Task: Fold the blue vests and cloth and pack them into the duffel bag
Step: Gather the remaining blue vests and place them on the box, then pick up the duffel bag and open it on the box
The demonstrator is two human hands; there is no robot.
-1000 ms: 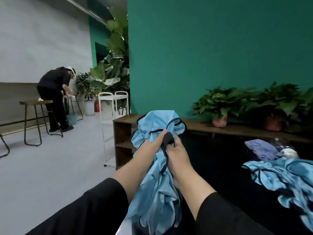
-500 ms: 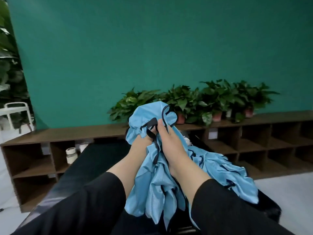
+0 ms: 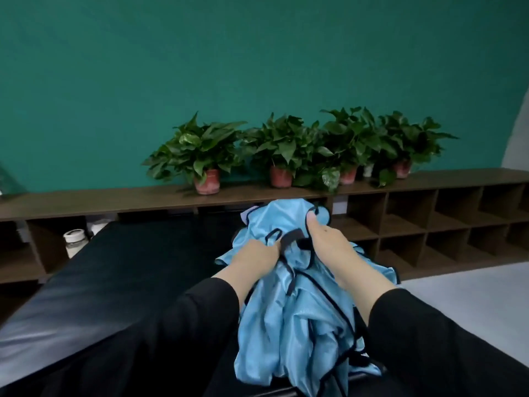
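A crumpled light blue vest (image 3: 289,319) with black trim hangs bunched between my two hands over the black table (image 3: 120,270). My left hand (image 3: 257,253) grips the vest's upper edge by the black trim. My right hand (image 3: 329,239) holds the fabric beside it, thumb up along the trim. More blue vest fabric (image 3: 380,272) lies on the table behind my right forearm. A bit of pale purple cloth (image 3: 244,216) peeks out behind the vest's top. No duffel bag is in view.
A long brown cubby shelf (image 3: 429,222) runs along the green wall, with several potted plants (image 3: 206,156) on top. A white jar (image 3: 75,239) stands in a left cubby. Grey floor (image 3: 472,293) lies to the right of the table.
My view has swung right, from the open room to the shelf and table. Both hands, still gripping the vest, have come down lower toward the table.
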